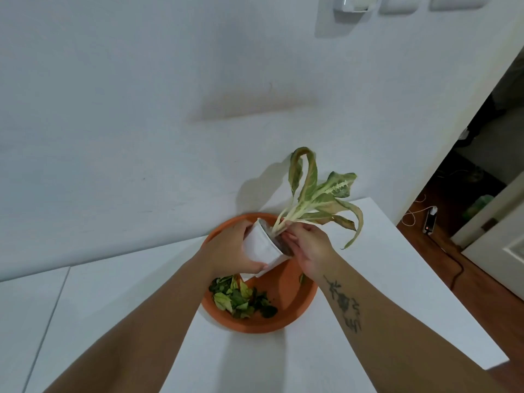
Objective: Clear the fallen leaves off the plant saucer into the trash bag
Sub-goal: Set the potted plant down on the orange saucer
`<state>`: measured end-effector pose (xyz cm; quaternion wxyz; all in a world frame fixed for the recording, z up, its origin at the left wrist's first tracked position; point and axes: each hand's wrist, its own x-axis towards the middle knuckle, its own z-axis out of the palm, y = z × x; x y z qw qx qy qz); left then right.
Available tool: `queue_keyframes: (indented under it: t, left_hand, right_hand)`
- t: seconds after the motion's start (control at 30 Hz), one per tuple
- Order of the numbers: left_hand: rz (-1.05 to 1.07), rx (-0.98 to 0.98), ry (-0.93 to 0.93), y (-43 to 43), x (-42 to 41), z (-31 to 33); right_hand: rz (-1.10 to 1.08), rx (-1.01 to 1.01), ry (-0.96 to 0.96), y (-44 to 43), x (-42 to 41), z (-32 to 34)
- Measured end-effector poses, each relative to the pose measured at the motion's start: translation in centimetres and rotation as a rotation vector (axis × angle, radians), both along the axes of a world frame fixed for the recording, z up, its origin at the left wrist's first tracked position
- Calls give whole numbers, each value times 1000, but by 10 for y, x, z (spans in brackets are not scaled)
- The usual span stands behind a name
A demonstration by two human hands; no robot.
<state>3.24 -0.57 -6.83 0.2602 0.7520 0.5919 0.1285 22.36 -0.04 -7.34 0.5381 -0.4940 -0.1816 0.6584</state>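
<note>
An orange plant saucer (286,316) sits on the white table near the wall. A heap of fallen green and yellow leaves (241,299) lies in its near left part. Above the saucer a small white pot (262,246) is tilted to the right, and its plant (317,199) with pale, drooping leaves leans out over the table. My left hand (229,251) grips the pot's side from the left. My right hand (310,249) holds the pot's rim and the base of the stems. No trash bag is in view.
The white table (382,279) ends at its right edge, beyond which lies a wooden floor (442,251) with cables and a power strip (431,222). A white wall (141,137) stands right behind the saucer. A doorway opens at the far right.
</note>
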Motion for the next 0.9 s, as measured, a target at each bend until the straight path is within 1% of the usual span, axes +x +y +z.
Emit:
queue_keyframes:
  t: [0.13,0.2,0.27,0.3,0.37,0.43,0.5,0.57,0.67,0.73,0.9]
  left_hand:
    - [81,49,-75,-10,-1,-9]
    - [128,32,-155,-15,-2,-15]
    - [167,11,-208,-17,-2,-18]
    - [179,-2,-224,-18,-3,-19]
    - [190,-23,-257,-19,-4,-19]
    - [193,-37,-290,-23,-6,-20]
    - [196,-25,-326,-26,-7,-17]
    - [202,-9,-400,-26,-6,-14]
    - [213,2,-435,-26,-8,-8]
    - [219,9,-419,-26,-10,-6]
    - [230,15,-467,-27,-9,-8]
  right_hand:
    - [67,52,-116,0,1,10]
    - [71,89,-299,-4,4,12]
    - [2,111,-511,-10,9,11]
    - [-37,110,-573,-14,11,10]
    - [-51,71,-622,-19,14,6]
    - [44,-16,-619,-23,14,0]
    - [151,-100,-506,-27,12,-6]
    - [209,-124,-387,-31,8,-9]
    - [169,-99,-272,-35,0,-11]
    - [120,-79,-259,-36,-4,-12]
    - [83,-8,-256,-34,-6,-10]
